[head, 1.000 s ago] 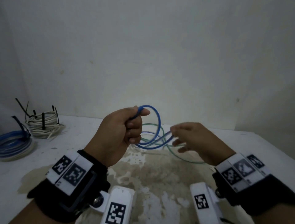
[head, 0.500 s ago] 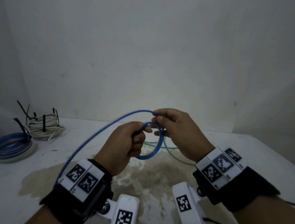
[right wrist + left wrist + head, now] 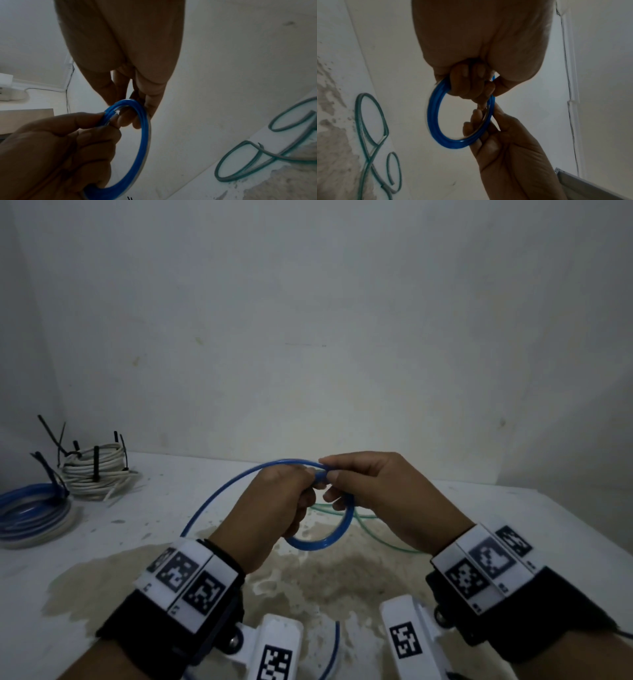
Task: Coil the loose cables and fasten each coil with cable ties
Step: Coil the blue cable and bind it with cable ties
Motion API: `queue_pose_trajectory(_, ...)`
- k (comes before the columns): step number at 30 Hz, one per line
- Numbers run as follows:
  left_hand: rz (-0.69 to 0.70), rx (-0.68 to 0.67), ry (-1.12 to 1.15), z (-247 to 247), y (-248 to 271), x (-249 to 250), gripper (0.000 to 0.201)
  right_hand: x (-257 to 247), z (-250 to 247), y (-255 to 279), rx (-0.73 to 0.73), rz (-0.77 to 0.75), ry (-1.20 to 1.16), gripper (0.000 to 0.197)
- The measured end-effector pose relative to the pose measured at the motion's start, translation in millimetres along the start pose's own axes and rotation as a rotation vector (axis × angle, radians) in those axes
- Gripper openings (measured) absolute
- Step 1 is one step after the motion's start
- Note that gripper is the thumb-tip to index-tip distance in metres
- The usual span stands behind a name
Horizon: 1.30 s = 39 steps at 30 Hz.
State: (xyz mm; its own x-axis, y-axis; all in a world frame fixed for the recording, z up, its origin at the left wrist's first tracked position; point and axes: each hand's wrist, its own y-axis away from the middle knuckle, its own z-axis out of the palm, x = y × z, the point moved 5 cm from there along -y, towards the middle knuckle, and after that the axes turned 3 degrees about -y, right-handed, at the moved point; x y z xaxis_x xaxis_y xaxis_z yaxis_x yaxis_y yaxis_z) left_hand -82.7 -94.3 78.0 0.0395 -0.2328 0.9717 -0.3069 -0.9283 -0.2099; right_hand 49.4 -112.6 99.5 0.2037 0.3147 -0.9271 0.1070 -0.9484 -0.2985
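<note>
Left hand (image 3: 274, 508) fist-grips thin blue plastic cable coil (image 3: 322, 537); right hand (image 3: 380, 494) pinches its top. Risk: loops spring apart w/ slack grip.

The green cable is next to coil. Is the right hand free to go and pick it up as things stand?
Probably not yet: the right hand pinches the blue cable together with the left hand. The green cable lies uncovered below.
</note>
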Motion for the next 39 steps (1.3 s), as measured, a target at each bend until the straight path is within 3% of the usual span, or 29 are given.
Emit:
queue_pose_trajectory(4, -0.002, -0.001, -0.021, 2, -2, 1, 0.013, -3, -3, 2, 0.001, -0.040, 0.105, 0.018)
queue_pose_trajectory(9, 0.006, -0.005, -0.007, 4, -6, -4, 0.002, 3, -3, 1, 0.014, -0.039, 0.119, 0.019)
queue_pose_trajectory(13, 0.001, 0.016, 0.066, 9, -8, -11, 0.013, 5, -11, -4, 0.110, -0.077, 0.185, 0.013)
queue_pose_trajectory(17, -0.045, -0.102, -0.244, 10, -5, -28, 0.033, 5, -37, -11, 0.232, -0.054, 0.253, 0.013)
queue_pose_trajectory(19, 0.077, -0.026, -0.326, 4, -4, -20, 0.024, 4, -48, -15, 0.237, -0.030, 0.323, 0.014)
queue_pose_trajectory(22, 0.455, 0.318, -0.435, -12, -4, 11, 0.023, 1, -47, -18, 0.146, -0.013, 0.431, 0.014)
queue_pose_trajectory(23, 0.526, 0.356, -0.490, -13, -6, 19, 0.021, -1, -44, -19, 0.109, -0.021, 0.454, 0.014)
queue_pose_trajectory(24, 0.527, 0.332, -0.548, -11, -12, 22, 0.022, -4, -40, -20, 0.076, -0.034, 0.467, 0.014)
queue_pose_trajectory(26, 0.384, 0.166, -0.597, -7, -28, 14, 0.032, -10, -34, -21, 0.048, -0.071, 0.471, 0.014)
queue_pose_trajectory(29, 0.202, -0.012, -0.288, 0, -38, 3, 0.037, -16, -35, -22, 0.089, -0.115, 0.437, 0.017)
queue_pose_trajectory(34, 0.064, -0.085, 0.177, 9, -34, -6, 0.035, -13, -40, -23, 0.180, -0.145, 0.263, 0.018)
queue_pose_trajectory(39, 0.084, -0.094, 0.217, 11, -36, -5, 0.037, -4, -41, -22, 0.246, -0.121, 0.120, 0.012)
